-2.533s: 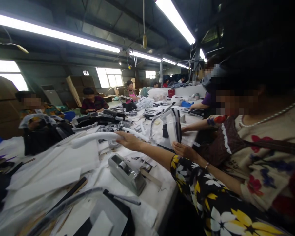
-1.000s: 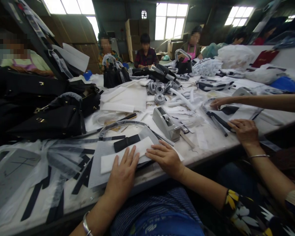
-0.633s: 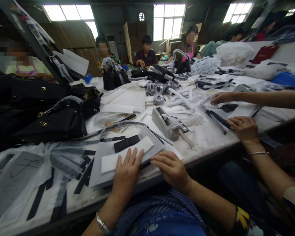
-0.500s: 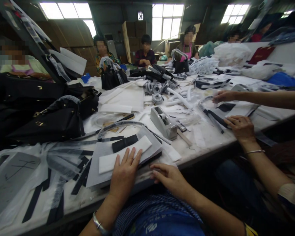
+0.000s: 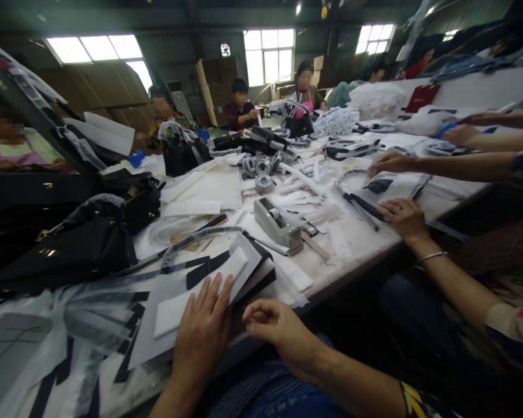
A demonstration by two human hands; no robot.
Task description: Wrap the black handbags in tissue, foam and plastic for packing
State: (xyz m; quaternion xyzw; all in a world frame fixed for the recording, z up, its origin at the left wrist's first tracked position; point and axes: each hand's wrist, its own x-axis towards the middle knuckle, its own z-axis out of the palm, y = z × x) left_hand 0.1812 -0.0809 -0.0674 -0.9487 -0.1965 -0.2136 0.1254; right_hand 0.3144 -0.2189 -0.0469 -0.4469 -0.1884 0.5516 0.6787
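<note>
My left hand [image 5: 207,319] lies flat with fingers stretched over a white foam strip [image 5: 168,316], pressing it onto a grey sheet [image 5: 146,339]. Beneath the strip, the sheet's right part and a black panel [image 5: 261,281] tilt up from the table. Behind the strip is a black piece [image 5: 196,273], beside a plastic-wrapped handle [image 5: 204,233] that curves over the table. My right hand [image 5: 283,328] hovers at the table edge just right of the panel. Its fingers are loosely curled, apart from the thumb, and nothing shows in them.
A grey tape dispenser [image 5: 279,226] stands beyond the panel. Black handbags [image 5: 61,249] are piled at left, above black strips and clear plastic [image 5: 96,325]. Coiled wrapped handles [image 5: 264,168] lie mid-table. At right, a co-worker's hands [image 5: 405,217] work on a similar handle.
The camera view has shifted. The panel's right side now tilts upward, with my left hand still on the foam strip. My right hand's fingers have curled more and sit slightly away from the panel.
</note>
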